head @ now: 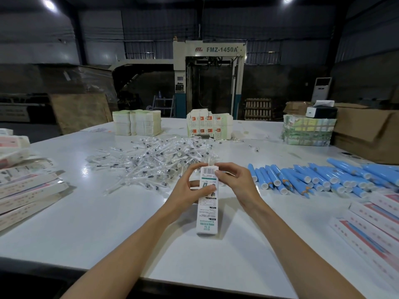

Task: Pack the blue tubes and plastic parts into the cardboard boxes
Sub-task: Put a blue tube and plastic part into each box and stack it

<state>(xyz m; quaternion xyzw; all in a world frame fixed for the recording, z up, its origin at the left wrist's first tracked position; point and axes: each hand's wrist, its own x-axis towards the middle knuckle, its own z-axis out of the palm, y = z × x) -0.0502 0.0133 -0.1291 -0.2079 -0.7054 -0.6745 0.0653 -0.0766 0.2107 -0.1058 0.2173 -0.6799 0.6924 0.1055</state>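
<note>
1. Cardboard box (207, 212): white, with green print and a barcode panel; I logged it at the middle of the counter (108, 223), held lengthwise away from the person, far end raised; I could not tell whether its near end touched the counter.
2. Left hand (190, 188): fingers (195, 168) curled round the box's left side and gripping it, thumb laid across the printed face.
3. Right hand (235, 184): fingers closed in a pinch on the box's far end by the barcode, thumb on top; something pale showed at that end, and I could not tell what.
4. Plastic parts (159, 162): clear-wrapped pieces in a loose wide heap just beyond the hands.
5. Blue tubes (323, 180): many, white caps facing the person, lying in a row of overlapping layers to the right of the right hand; none in either hand.
6. Flat cartons (28, 190): white and pink, fanned along the counter's left edge.
7. Long cartons (377, 221): white with red print, lying at the right edge, nearer than the tubes.
8. Carton stacks: pale one (137, 123) far left, red-marked one (208, 124) far centre, green one (308, 132) far right.
9. Brown shipping box (367, 130): at the far right corner, beside the green stack.
10. Machine marked FMZ-1450A (209, 78): beyond the counter, in dim light.
</note>
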